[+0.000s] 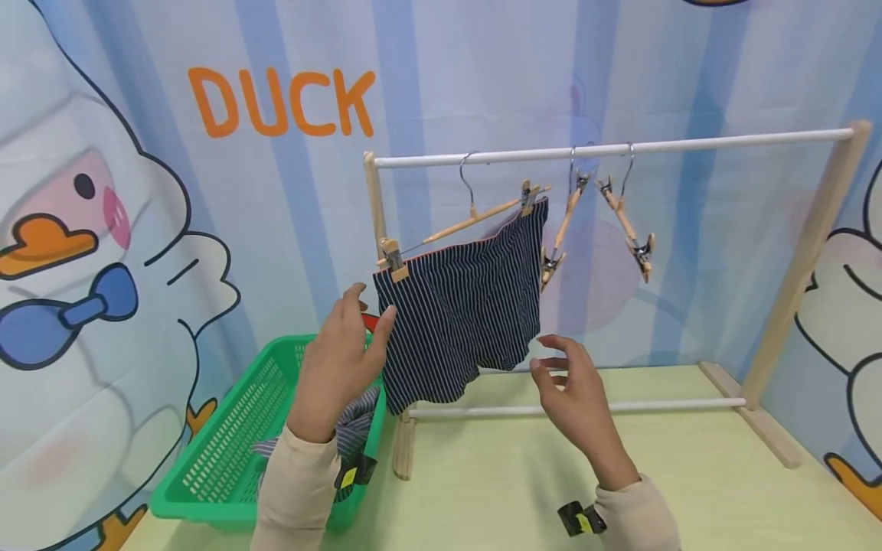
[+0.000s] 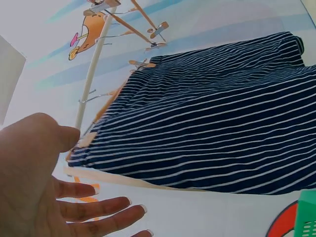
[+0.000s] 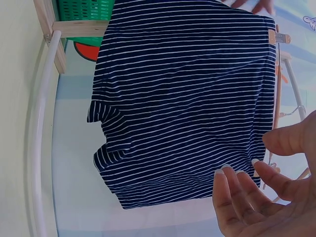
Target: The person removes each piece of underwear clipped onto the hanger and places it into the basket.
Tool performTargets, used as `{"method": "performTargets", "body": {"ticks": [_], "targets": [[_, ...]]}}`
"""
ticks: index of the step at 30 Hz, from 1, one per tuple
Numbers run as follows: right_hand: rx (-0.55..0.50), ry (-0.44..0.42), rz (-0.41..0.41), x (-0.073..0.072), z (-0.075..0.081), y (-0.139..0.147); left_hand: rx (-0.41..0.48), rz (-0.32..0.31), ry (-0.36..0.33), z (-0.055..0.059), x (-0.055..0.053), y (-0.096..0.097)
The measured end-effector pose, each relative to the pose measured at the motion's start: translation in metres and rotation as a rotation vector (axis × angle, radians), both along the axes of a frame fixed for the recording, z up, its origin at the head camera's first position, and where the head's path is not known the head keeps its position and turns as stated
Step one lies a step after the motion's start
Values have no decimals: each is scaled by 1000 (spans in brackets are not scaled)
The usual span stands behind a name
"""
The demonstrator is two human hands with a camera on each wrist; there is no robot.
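Navy shorts with thin white stripes (image 1: 462, 314) hang by the waistband from a wooden clip hanger (image 1: 475, 220). One clip (image 1: 394, 264) grips the left corner and another clip (image 1: 529, 200) the right corner; the hanger slopes down to the left. My left hand (image 1: 344, 360) is beside the left edge of the shorts, holding nothing, and in the left wrist view its fingers (image 2: 101, 210) are spread. Near the lower right hem is my right hand (image 1: 572, 390), fingers loosely bent and nothing in them. The right wrist view shows the shorts (image 3: 187, 98) spread flat behind that hand.
The hanger hooks over the white rail (image 1: 730, 143) of a small wooden rack. Two more clip hangers, one on the left (image 1: 566, 222) and one on the right (image 1: 625, 222), hang there without clothes. A green basket (image 1: 207, 511) holds striped cloth (image 1: 358, 421) at the left.
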State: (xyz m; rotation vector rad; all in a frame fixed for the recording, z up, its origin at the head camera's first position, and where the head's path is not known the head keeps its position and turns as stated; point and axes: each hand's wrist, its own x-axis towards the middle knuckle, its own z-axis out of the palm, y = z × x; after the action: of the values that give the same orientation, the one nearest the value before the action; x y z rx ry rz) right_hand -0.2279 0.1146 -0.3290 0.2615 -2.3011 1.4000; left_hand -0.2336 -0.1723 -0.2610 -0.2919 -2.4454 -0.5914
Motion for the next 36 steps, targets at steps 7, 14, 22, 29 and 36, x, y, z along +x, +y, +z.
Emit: {"method": "performTargets", "body": {"ticks": [7, 14, 22, 29, 36], "targets": [[0, 4, 9, -1, 4, 1, -9, 13, 61, 18, 1, 8], [8, 3, 17, -1, 5, 3, -23, -11, 59, 30, -4, 13], [10, -7, 22, -1, 6, 3, -7, -65, 45, 40, -18, 14], [13, -12, 33, -1, 6, 3, -9, -116, 24, 49, -25, 20], [19, -17, 33, 0, 5, 3, -76, -186, 98, 61, -35, 31]]}}
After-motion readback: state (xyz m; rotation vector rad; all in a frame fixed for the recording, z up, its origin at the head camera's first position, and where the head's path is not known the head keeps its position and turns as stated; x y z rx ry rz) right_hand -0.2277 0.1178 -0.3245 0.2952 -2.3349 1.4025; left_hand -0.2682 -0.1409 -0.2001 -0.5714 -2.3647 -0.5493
